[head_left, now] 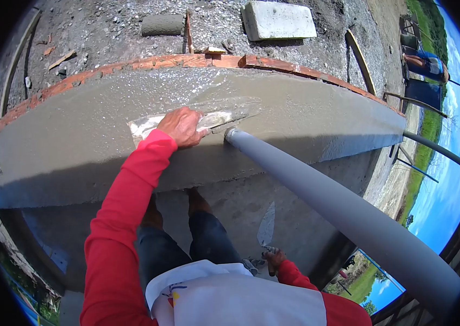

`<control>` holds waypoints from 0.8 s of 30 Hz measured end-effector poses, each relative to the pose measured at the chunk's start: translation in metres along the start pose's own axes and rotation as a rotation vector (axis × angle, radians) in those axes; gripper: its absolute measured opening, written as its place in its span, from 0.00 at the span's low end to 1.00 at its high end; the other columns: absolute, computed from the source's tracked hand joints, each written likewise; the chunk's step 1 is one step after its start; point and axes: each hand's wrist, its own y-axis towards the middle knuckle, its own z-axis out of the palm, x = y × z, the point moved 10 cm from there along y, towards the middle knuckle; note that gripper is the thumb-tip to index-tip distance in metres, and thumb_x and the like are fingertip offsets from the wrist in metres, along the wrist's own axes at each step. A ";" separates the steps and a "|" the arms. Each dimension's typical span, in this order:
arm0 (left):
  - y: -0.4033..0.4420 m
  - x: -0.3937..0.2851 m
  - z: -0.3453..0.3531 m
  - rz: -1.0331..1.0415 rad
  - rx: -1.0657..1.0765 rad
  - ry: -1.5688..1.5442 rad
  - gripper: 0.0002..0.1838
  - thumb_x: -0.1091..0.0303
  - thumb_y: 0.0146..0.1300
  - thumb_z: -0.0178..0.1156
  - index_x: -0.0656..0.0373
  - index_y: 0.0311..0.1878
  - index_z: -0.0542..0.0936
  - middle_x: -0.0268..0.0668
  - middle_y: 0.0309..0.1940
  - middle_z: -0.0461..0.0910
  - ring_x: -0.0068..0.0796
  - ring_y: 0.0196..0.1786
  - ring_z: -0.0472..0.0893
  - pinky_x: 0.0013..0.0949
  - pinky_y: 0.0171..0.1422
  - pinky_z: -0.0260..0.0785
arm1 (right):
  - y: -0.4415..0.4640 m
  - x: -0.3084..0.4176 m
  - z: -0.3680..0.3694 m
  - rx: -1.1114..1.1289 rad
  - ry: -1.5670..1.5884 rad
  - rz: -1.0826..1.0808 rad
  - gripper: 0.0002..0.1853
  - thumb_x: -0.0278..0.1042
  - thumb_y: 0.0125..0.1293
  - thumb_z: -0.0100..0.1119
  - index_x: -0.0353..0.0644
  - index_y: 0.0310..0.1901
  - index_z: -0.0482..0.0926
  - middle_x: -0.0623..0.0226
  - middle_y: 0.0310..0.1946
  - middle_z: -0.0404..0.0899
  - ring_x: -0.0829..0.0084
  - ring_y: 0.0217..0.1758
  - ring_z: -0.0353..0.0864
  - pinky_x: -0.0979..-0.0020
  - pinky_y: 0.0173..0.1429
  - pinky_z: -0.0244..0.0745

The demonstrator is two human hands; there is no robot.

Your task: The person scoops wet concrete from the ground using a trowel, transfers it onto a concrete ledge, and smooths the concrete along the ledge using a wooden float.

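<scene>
My left hand (182, 127), in a red sleeve, is closed around a long plastering float (145, 126). The float is smeared with grey cement and lies flat on the wet concrete ledge (295, 98), whose surface looks smooth and partly shiny. Down by my legs, my right hand (275, 258) grips the handle of a pointed trowel (266, 227), its blade directed away from me and coated with cement. Right of the float, a thick grey pipe (322, 190) rises out of the ledge toward me.
A strip of reddish wooden formwork (170, 61) edges the far side of the ledge. Beyond it, a pale concrete block (279, 20) and a short grey cylinder (162, 25) lie on gravel. Wooden stakes (360, 62) stand there too. Another person (426, 65) is at far right.
</scene>
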 end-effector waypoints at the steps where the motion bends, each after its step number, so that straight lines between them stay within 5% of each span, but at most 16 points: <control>1: 0.008 -0.007 0.005 -0.011 0.019 -0.018 0.22 0.58 0.53 0.61 0.65 0.46 0.78 0.58 0.31 0.78 0.54 0.41 0.78 0.46 0.47 0.70 | -0.001 0.005 -0.008 0.004 0.010 -0.012 0.16 0.38 0.58 0.54 0.31 0.39 0.78 0.60 0.33 0.82 0.69 0.36 0.81 0.67 0.41 0.74; 7: -0.013 0.038 -0.018 -0.165 -0.428 -0.021 0.22 0.57 0.53 0.61 0.66 0.45 0.78 0.57 0.28 0.78 0.56 0.36 0.79 0.46 0.44 0.72 | 0.003 0.013 -0.006 0.027 0.088 -0.032 0.22 0.40 0.51 0.60 0.29 0.42 0.76 0.56 0.34 0.81 0.64 0.36 0.79 0.64 0.42 0.73; 11: -0.078 0.100 -0.032 -0.546 -0.541 -0.251 0.23 0.58 0.51 0.63 0.67 0.45 0.78 0.57 0.31 0.79 0.55 0.38 0.80 0.46 0.44 0.72 | 0.025 0.003 -0.018 0.074 -0.057 -0.026 0.24 0.41 0.50 0.60 0.28 0.43 0.76 0.55 0.35 0.81 0.63 0.37 0.79 0.65 0.43 0.73; 16: -0.179 0.167 -0.061 -0.562 -0.883 -0.226 0.21 0.60 0.50 0.64 0.69 0.42 0.78 0.57 0.29 0.79 0.56 0.36 0.80 0.46 0.41 0.73 | 0.045 0.020 -0.040 0.083 -0.325 -0.201 0.23 0.40 0.50 0.60 0.27 0.42 0.76 0.55 0.34 0.81 0.64 0.37 0.79 0.66 0.43 0.73; 19: -0.223 0.179 -0.070 -0.800 -0.910 -0.130 0.21 0.59 0.50 0.65 0.69 0.40 0.78 0.56 0.27 0.79 0.55 0.35 0.80 0.45 0.40 0.73 | 0.064 0.016 -0.049 0.109 -0.006 -0.151 0.23 0.40 0.51 0.60 0.27 0.42 0.77 0.56 0.34 0.81 0.65 0.35 0.80 0.66 0.42 0.73; 24: -0.174 0.112 -0.014 -0.718 -0.757 -0.306 0.23 0.56 0.50 0.64 0.64 0.44 0.77 0.56 0.29 0.79 0.56 0.36 0.79 0.47 0.42 0.72 | 0.063 0.036 -0.050 0.210 0.259 -0.223 0.17 0.34 0.55 0.56 0.25 0.39 0.76 0.55 0.33 0.80 0.65 0.34 0.81 0.66 0.40 0.76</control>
